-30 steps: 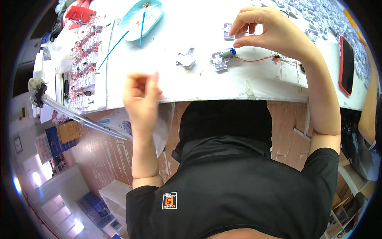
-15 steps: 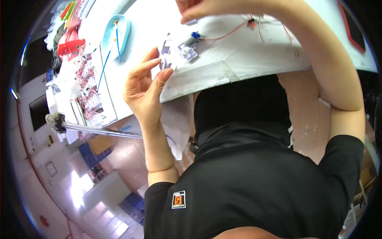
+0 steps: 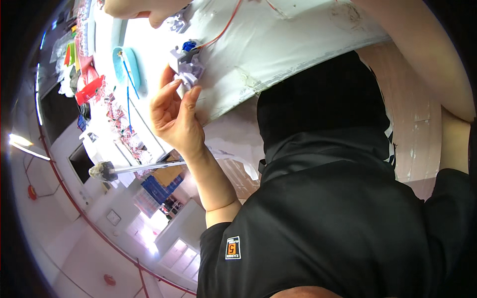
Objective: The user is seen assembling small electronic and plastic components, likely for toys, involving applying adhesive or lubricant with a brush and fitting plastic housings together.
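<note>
Left hand (image 3: pixel 175 118): half-curled, pinching pale plastic part (image 3: pixel 190 77) beside blue-ended motor (image 3: pixel 189 46)
Right hand (image 3: pixel 133 8): cropped above; cannot tell openness or hold

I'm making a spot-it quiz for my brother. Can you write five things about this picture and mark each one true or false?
1. The left hand holds a pale plastic part. True.
2. The oval dish is bright red. False: it is light blue.
3. A red wire runs to the blue-ended motor. True.
4. The right hand rests on the person's lap. False: it is over the table, at the picture's top edge.
5. The person's shirt is black. True.
</note>
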### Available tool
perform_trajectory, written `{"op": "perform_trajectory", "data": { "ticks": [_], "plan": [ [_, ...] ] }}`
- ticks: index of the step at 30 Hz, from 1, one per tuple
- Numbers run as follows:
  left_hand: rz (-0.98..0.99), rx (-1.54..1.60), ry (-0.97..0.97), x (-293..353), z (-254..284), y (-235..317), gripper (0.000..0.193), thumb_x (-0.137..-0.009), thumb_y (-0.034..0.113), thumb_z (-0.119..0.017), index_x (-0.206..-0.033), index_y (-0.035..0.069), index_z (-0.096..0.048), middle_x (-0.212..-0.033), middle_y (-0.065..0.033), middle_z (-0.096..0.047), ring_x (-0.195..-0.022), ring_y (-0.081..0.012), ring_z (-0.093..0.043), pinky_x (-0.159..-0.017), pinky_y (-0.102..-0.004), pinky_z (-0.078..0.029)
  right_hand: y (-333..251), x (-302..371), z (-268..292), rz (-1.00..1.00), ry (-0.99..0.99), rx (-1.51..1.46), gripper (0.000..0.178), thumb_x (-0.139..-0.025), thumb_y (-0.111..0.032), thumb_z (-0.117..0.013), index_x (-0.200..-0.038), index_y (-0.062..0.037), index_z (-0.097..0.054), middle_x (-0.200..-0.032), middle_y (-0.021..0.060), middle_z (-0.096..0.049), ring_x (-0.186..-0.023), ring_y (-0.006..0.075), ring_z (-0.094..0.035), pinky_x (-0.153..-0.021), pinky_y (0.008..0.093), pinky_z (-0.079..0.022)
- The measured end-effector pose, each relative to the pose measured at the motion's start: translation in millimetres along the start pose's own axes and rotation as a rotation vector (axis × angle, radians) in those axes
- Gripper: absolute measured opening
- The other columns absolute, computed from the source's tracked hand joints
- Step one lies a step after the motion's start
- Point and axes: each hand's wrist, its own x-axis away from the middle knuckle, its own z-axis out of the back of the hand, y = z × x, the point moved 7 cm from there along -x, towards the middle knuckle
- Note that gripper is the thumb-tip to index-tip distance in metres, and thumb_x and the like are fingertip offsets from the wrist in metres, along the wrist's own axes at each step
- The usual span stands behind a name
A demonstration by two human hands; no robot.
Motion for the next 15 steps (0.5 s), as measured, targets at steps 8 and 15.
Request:
{"op": "perform_trajectory", "data": {
  "ticks": [8, 15],
  "plan": [
    [-0.004, 0.003, 0.010, -6.6, -6.1, -1.5, 0.029, -0.086, -0.015, -0.069, -0.112, -0.003, -0.064, -0.137, -0.0312, -0.057, -0.122, -0.0309, -0.063, -0.103, -0.0395, -0.053, 5.0, 18.5, 7.5, -0.079, 0.005, -0.072, 0.016, -0.078, -0.010, -0.074, -0.087, 0.0028, -0.075, -0.079, 0.0214, -0.072, -0.072, 0.0361, -0.070, -0.068, 0.0426, -0.054],
    [0.003, -0.002, 0.006, -5.1, -3.0, -2.5, 0.033, -0.080, -0.019, -0.072, -0.109, -0.004, -0.066, -0.136, -0.0329, -0.058, -0.126, -0.0340, -0.061, -0.103, -0.0417, -0.053, 11.7, 26.1, -1.0, -0.088, 0.006, -0.128, 0.015, -0.078, -0.010, -0.074, -0.087, 0.0029, -0.075, -0.079, 0.0215, -0.072, -0.072, 0.0360, -0.070, -0.068, 0.0427, -0.054]
  ]
}}
